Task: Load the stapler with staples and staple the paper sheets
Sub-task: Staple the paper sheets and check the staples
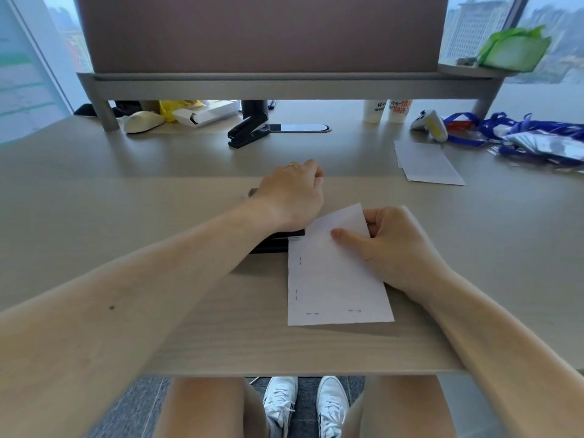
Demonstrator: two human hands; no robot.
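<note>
Head camera: the left hand [289,194] lies over the black stapler [275,242] on the desk [126,216], fingers curled down around its top. Just right of the stapler, the right hand [390,245] pinches the paper sheets [335,286], thumb on top and folded fingers beneath, their upper left edge tucked at the stapler's mouth. Stapling appears under way, with staples [313,313] already marking the sheets' left and near edges; the next move likely calls for a firm downward press with the sheets held square.

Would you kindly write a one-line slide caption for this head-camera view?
Left hand holds a black stapler at the edge of paper sheets pinched by the right hand on the desk.
</note>
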